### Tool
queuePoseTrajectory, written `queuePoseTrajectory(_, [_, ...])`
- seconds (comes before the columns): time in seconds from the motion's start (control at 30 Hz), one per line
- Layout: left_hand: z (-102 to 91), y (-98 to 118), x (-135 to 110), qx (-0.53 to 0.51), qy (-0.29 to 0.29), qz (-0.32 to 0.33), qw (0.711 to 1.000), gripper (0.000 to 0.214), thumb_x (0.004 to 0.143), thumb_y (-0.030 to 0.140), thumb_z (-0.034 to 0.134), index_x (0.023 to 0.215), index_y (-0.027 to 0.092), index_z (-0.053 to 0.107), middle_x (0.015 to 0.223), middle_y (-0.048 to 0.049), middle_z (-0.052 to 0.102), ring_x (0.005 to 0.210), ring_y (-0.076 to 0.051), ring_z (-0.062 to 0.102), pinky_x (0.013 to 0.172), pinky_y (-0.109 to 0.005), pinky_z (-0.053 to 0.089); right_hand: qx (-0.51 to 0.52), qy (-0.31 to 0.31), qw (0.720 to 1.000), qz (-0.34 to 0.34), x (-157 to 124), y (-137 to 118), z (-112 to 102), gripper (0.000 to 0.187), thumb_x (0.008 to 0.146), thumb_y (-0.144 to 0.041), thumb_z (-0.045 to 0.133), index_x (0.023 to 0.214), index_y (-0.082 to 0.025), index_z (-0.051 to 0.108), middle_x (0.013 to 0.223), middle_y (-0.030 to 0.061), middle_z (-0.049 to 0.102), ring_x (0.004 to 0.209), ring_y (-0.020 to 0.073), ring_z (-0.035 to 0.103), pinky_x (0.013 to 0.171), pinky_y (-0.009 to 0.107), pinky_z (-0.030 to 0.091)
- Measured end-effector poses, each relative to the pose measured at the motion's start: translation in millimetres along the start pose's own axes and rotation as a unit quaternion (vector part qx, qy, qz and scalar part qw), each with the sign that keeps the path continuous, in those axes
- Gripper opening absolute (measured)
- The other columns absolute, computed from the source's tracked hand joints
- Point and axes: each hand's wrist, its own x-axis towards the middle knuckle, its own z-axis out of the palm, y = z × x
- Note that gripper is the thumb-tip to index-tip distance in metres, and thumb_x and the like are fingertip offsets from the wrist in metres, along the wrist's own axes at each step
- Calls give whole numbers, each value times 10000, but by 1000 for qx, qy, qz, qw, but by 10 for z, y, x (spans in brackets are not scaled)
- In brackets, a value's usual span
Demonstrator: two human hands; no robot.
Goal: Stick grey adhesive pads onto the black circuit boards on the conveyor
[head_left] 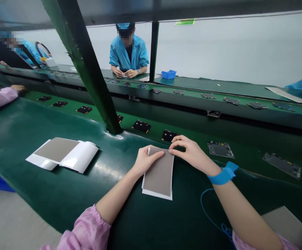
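Note:
My left hand (145,160) grips a grey sheet with white backing (158,177) near its top left corner, thumb across the face. At the sheet's top right corner, the thumb and forefinger of my right hand (184,148) are pinched together; whether a layer is lifted there is too small to tell. A blue wrist strap (222,176) circles my right wrist, its thin coiled cord (226,229) trailing down. Just beyond my right hand lies a black circuit board (168,135), partly hidden by the fingers.
More grey and white sheets (65,152) lie on the green mat to the left. Circuit boards (141,126) line the green conveyor ahead. A dark slanted post (88,69) stands left of centre. Across the line sits a person (129,52) in blue; a pink sleeve (0,100) shows at left.

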Motion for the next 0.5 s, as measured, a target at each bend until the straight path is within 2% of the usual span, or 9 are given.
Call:
queuePoseTrajectory(0.13, [-9, -12, 1, -6, -11, -5, 1000, 331, 677, 457, 733, 779, 143, 702, 769, -48, 687, 700, -168, 625, 618, -252, 473, 12, -22, 1000, 3, 8, 6, 14, 245, 806, -463, 570, 699, -248, 622, 1047, 56, 578, 987, 262, 570, 881, 439, 453])
queuePoseTrajectory(0.27, [-19, -16, 6, -32, -17, -26, 999, 331, 683, 451, 736, 789, 140, 696, 772, -45, 681, 683, -148, 614, 594, -234, 460, 84, -26, 996, 29, 65, 119, -40, 318, 791, -540, 545, 757, -234, 626, 1077, 76, 570, 992, 253, 573, 851, 404, 470])
queuePoseTrajectory(0.37, [-18, -16, 11, -44, -22, -39, 998, 329, 684, 447, 737, 788, 139, 685, 760, -45, 674, 667, -143, 611, 569, -226, 451, 78, 25, 994, 75, 145, 402, -147, 395, 745, -605, 552, 751, -216, 618, 1076, 100, 583, 957, 265, 577, 817, 408, 474])
queuePoseTrajectory(0.5, [-9, -20, 17, -37, -36, -50, 997, 341, 679, 457, 735, 799, 142, 685, 759, -54, 680, 668, -159, 626, 550, -230, 460, -18, 56, 991, 120, 237, 890, -294, 409, 728, -622, 556, 696, -220, 623, 973, 105, 613, 1007, 302, 543, 863, 446, 446])
